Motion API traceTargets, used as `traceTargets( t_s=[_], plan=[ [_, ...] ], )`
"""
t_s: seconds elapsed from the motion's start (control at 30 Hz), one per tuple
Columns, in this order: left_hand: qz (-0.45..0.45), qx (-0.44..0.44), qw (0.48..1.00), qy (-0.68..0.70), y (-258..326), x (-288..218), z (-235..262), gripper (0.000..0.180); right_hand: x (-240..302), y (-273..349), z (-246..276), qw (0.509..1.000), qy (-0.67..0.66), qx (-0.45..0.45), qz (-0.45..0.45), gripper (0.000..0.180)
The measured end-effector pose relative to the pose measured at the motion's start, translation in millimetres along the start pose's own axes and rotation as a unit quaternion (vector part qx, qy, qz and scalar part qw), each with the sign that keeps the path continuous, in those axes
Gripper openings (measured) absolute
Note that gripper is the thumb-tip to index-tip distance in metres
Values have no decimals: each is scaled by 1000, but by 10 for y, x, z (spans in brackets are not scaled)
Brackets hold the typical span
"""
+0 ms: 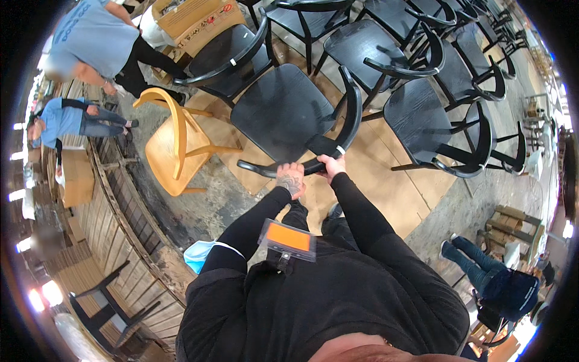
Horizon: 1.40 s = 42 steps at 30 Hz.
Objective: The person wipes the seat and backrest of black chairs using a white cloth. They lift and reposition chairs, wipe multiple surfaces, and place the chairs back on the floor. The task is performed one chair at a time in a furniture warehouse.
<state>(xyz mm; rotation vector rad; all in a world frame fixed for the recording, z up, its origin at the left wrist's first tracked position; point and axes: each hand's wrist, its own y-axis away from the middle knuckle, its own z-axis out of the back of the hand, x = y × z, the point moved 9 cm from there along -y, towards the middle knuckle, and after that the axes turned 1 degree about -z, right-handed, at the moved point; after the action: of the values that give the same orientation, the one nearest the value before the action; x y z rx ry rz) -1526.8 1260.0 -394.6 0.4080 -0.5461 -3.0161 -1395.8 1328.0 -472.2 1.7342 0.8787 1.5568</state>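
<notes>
Both the left hand [291, 180] and the right hand [331, 165] are closed around the curved back rail of a black chair [283, 111] standing on brown floor sheeting [386, 181], so it seems mid-placement, and lining it up beside the other black chairs [422, 114] needs a steady two-handed shift.

Glossy black-painted wooden chair [289, 114], bare pale wooden chair [172, 145], rough concrete floor [205, 199].
</notes>
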Motion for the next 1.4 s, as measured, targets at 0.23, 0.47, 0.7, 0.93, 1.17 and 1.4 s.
traceTargets(
  t_s=[0.23,0.47,0.7,0.93,1.17,1.4],
  plan=[
    [-137,211,954,165,199,-687,-526,60,-430,204,1182,998,-40,-37,-44,26],
    [63,-63,962,260,-940,555,216,35,-1014,279,2249,979,-130,-156,-35,33],
    [125,-35,985,113,-2364,1523,640,69,-1284,190,2658,961,-138,-241,4,42],
    [67,70,981,168,-3448,1701,-56,97,-1612,204,2981,918,-64,-391,-33,47],
    [156,163,887,403,-3704,1448,-717,95,-1760,107,3186,863,-26,-505,9,53],
    [234,308,711,587,-3960,1284,-1186,79,-1865,-50,3303,871,-25,-489,33,57]
  ],
)
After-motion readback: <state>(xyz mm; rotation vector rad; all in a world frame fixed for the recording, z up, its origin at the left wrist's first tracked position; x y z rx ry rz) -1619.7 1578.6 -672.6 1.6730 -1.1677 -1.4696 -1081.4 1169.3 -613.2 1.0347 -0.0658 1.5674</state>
